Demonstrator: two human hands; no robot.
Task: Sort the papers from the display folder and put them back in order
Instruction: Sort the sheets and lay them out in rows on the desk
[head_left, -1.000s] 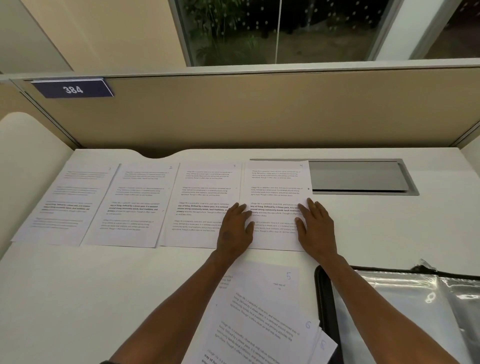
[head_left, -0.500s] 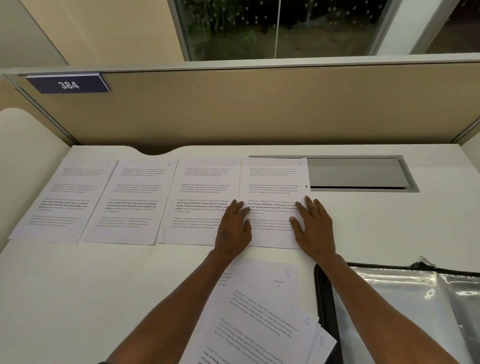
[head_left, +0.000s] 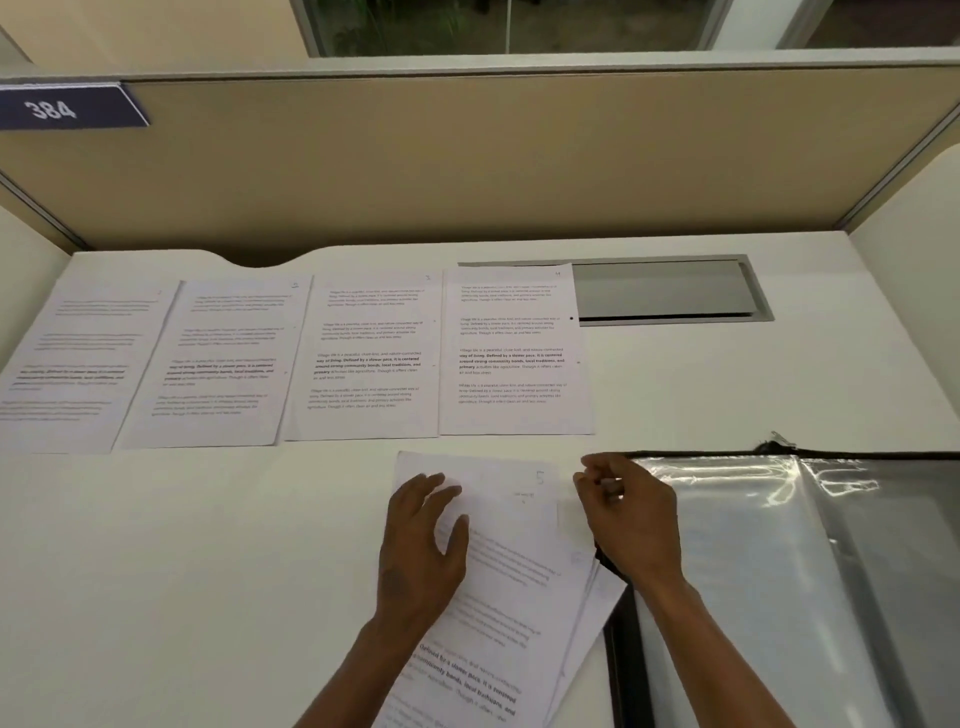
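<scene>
Four sheets (head_left: 358, 358) are lying in a row along the far side of the desk (head_left: 156, 571), edges touching or slightly overlapping; the corner numbers 2, 3 and 4 are reading left to right, while the leftmost sheet's number is too faint to make out.

Nearer, a loose stack of papers (head_left: 511, 582) is lying fanned on the desk, its top sheet marked 5. At least three sheets are showing at its right edge; an exact count cannot be told.

The left hand (head_left: 421, 551) is resting on the stack's left part, fingers spread wide and nearly straight, fingertips lying on the top sheet's upper left area.

The right hand (head_left: 631, 519) is hovering at the stack's upper right edge, fingers curling loosely inward; whether they are pinching a sheet cannot be told.

Right again, one open display folder (head_left: 779, 571) is lying with clear sleeves showing, its black edge just beside the stack.

Since a second ago, both hands have been leaving sheet 4, where they were pressing flat, and coming back to the stack.
</scene>
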